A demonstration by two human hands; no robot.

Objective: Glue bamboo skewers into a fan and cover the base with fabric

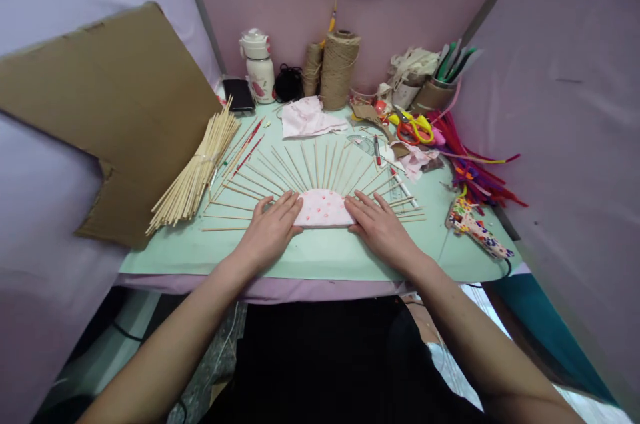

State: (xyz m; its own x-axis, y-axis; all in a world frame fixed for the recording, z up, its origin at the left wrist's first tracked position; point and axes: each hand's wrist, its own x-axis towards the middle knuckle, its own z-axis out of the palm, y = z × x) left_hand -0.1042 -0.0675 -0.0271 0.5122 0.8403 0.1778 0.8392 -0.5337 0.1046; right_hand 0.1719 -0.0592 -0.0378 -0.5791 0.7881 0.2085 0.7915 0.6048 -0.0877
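Observation:
A half-round piece covered in white cloth with pink spots [325, 209] lies flat on the table in front of me. Thin wooden sticks [316, 164] fan out from its curved edge like rays. My left hand [273, 227] lies flat over its left end and some of the sticks there, fingers stretched out. At the opposite end, my right hand [383, 227] rests the same way, fingers extended and touching the cloth edge. The parts of the piece and sticks beneath both hands are hidden.
A tied bundle of sticks [195, 174] and a cardboard sheet [120, 104] stand left. Behind are a white bottle [260, 71], twine spools [341, 71] and pink cloth [310, 117]. Scissors [413, 127], pipe cleaners [480, 177] and a patterned glue gun [477, 227] lie right.

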